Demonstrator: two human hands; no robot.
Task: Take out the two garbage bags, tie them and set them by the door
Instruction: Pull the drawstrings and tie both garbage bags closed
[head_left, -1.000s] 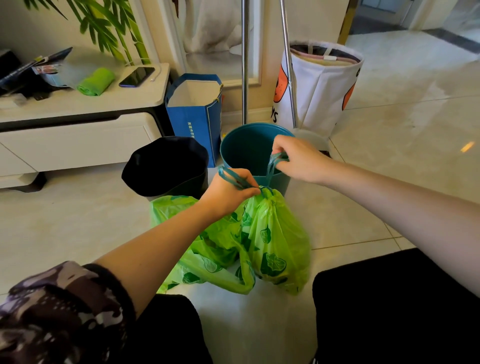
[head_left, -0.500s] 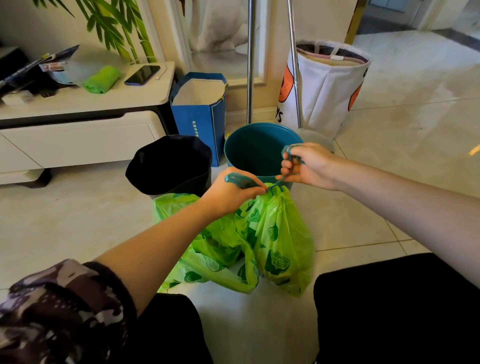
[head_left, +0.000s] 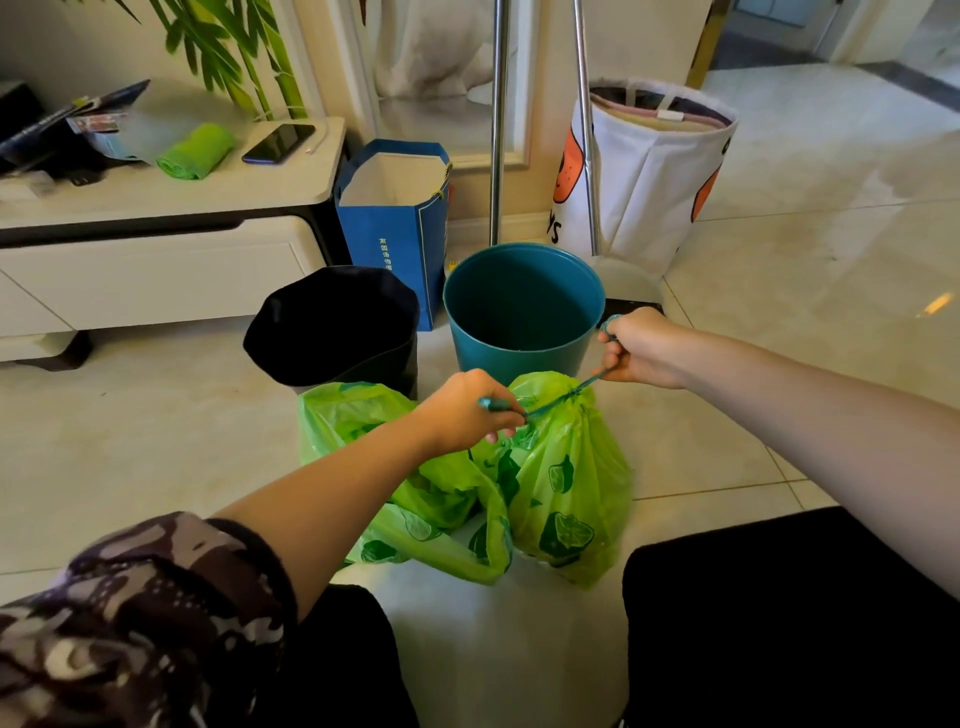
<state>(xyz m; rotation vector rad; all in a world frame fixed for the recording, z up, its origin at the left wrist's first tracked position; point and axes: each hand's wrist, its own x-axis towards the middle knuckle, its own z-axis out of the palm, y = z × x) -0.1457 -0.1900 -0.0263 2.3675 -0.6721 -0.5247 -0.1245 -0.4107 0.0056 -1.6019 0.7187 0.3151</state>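
Both arms reach forward over the floor – the left hand (head_left: 467, 410) is fisted around one end of the teal drawstring (head_left: 558, 402), the right hand (head_left: 641, 348) is curled around the other end further right, and the cord runs taut between them across the cinched neck of the right garbage bag (head_left: 566, 488). That bag is thin, crinkly green plastic with darker leaf prints, bulging and rounded. The second garbage bag (head_left: 353, 421) slumps just left of it, touching – same plastic, mouth loose. Behind them sit a smooth round teal bin (head_left: 519, 312) and a black-lined bin (head_left: 332, 322)
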